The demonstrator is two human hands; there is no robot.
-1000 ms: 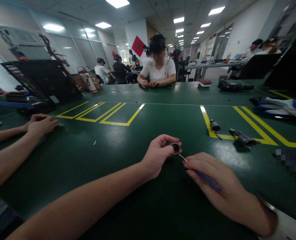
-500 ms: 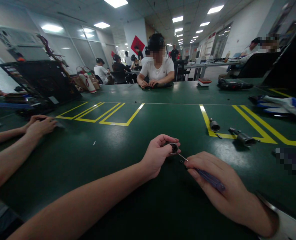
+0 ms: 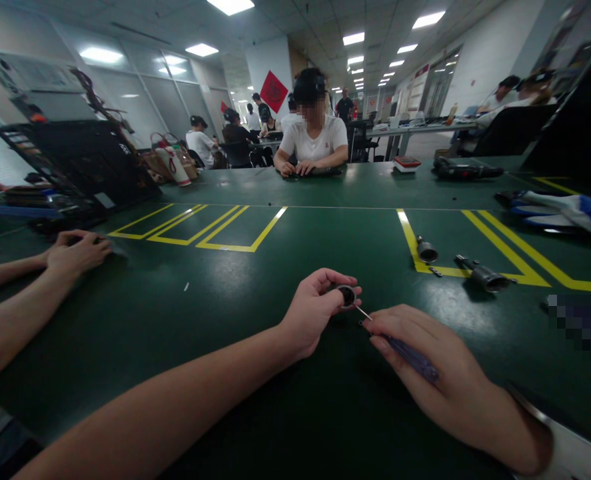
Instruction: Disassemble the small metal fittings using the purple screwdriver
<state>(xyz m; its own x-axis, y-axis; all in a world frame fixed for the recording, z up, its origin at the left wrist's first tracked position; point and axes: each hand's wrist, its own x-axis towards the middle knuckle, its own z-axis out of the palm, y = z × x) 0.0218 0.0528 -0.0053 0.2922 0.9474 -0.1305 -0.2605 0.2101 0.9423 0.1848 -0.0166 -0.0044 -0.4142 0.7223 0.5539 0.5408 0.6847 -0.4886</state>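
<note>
My left hand [image 3: 318, 307] grips a round, hollow metal part [image 3: 346, 296], its dark open end turned toward my right side. In my right hand [image 3: 425, 360] is a screwdriver [image 3: 409, 357] with a translucent purple handle, held between thumb and fingers. Its thin shaft points up and left, with the tip at the rim of the metal part; whether it reaches inside I cannot tell. Just below the shaft lies a tiny dark ring [image 3: 360, 323] on the green table [image 3: 235, 300]. Farther right stand a small metal cup-shaped part [image 3: 427, 251] and a larger cylindrical metal part [image 3: 490, 277].
Yellow tape outlines [image 3: 228, 248] mark the table. At left, another person's hands [image 3: 80, 253] rest on it. A person [image 3: 312, 137] sits opposite. Blue-white gloves [image 3: 560, 213], a black tool [image 3: 468, 169] and a red-and-white box [image 3: 407, 164] lie toward the back right.
My right hand and the screwdriver have shifted slightly left, closer to the metal part. My left hand stays almost where it was.
</note>
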